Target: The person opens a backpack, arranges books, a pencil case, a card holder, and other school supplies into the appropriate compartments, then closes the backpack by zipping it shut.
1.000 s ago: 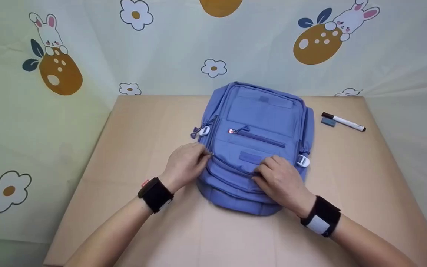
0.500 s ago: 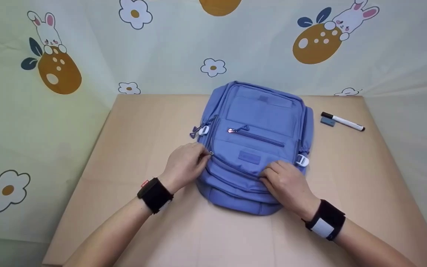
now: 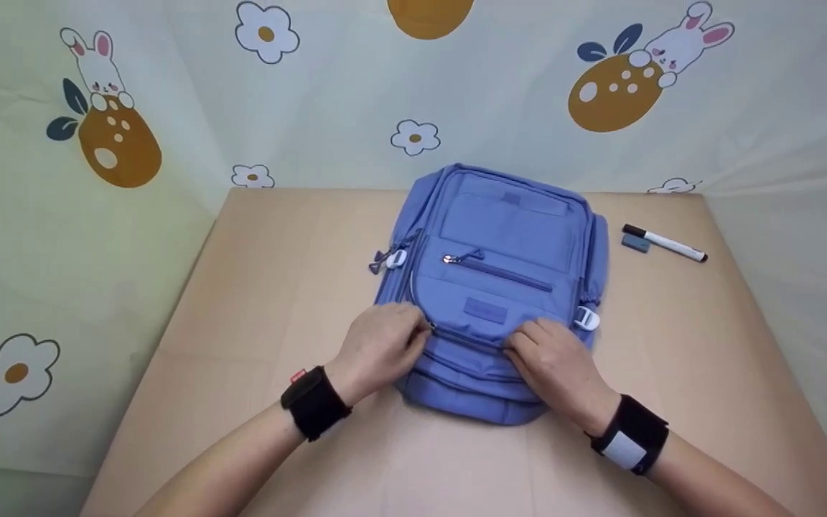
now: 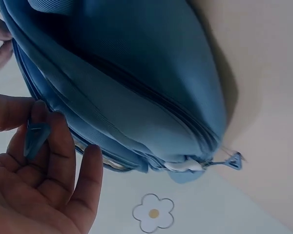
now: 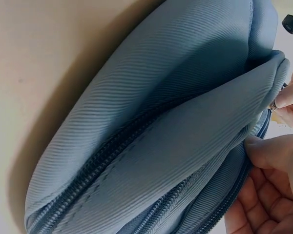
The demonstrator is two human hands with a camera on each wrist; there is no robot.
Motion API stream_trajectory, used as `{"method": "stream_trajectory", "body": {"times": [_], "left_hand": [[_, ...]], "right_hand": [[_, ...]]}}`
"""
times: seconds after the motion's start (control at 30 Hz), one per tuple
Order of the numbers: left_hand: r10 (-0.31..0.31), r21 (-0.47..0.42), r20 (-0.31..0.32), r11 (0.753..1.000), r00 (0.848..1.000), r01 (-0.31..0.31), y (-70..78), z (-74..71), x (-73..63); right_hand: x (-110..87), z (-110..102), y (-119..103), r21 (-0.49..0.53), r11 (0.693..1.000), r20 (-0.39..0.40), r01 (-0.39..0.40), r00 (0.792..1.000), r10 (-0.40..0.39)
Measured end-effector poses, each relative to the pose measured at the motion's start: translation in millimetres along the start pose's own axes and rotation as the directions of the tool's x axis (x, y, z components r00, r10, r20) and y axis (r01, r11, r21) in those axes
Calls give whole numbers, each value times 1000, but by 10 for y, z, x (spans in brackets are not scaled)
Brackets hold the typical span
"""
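Observation:
A blue backpack (image 3: 507, 222) lies front side up on the table, its bottom toward me. My left hand (image 3: 382, 345) pinches a zipper pull at the lower left of the front pocket; in the left wrist view the triangular tab of the zipper pull (image 4: 36, 140) hangs between thumb and fingers. Behind that hand the zipper line (image 4: 105, 161) is parted and shows a pale strip. Farther along the same seam, my right hand (image 3: 555, 362) grips the pocket's edge, with its thumb (image 5: 263, 151) pressed on the fabric beside the zipper (image 5: 224, 201).
A black-capped white marker (image 3: 672, 244) and a small blue-grey block (image 3: 634, 244) lie on the table (image 3: 277, 273) right of the backpack. White buckles (image 3: 587, 318) sit on its sides. A flower-and-rabbit patterned curtain (image 3: 327, 93) encloses the table's back and sides.
My left hand has drawn the zipper pull right and toward me along the seam, around the pocket's corner. The right hand shifted slightly right and toward me, then stayed on the edge.

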State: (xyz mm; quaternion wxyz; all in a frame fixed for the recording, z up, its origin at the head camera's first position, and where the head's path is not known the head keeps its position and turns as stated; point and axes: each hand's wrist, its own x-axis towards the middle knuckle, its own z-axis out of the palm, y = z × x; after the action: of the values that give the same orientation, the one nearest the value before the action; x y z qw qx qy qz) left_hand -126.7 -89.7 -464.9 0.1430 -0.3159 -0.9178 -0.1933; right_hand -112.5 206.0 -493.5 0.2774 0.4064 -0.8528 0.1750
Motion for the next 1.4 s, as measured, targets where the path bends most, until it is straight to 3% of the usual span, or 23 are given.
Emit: {"method": "stream_trajectory", "body": {"times": [0.2, 0.5, 0.83, 1.17, 1.4], "left_hand": [[-15, -15, 0, 1000, 1000, 15, 41, 56, -67], [-33, -18, -35, 999, 999, 33, -36, 1, -154], [-50, -28, -58, 998, 997, 49, -41, 12, -175], [21, 0, -43, 1000, 999, -21, 89, 81, -62], [109, 24, -77, 994, 991, -107, 222, 150, 22]], "right_hand": [[-48, -3, -30, 15, 1000, 3, -1, 1000, 1], [-132, -118, 118, 20, 1000, -13, -16, 1000, 17], [-174, -90, 164, -62, 998, 57, -22, 998, 25], [-270, -183, 194, -75, 997, 53, -35, 998, 39], [-274, -202, 221, -70, 997, 50, -34, 998, 37]]}}
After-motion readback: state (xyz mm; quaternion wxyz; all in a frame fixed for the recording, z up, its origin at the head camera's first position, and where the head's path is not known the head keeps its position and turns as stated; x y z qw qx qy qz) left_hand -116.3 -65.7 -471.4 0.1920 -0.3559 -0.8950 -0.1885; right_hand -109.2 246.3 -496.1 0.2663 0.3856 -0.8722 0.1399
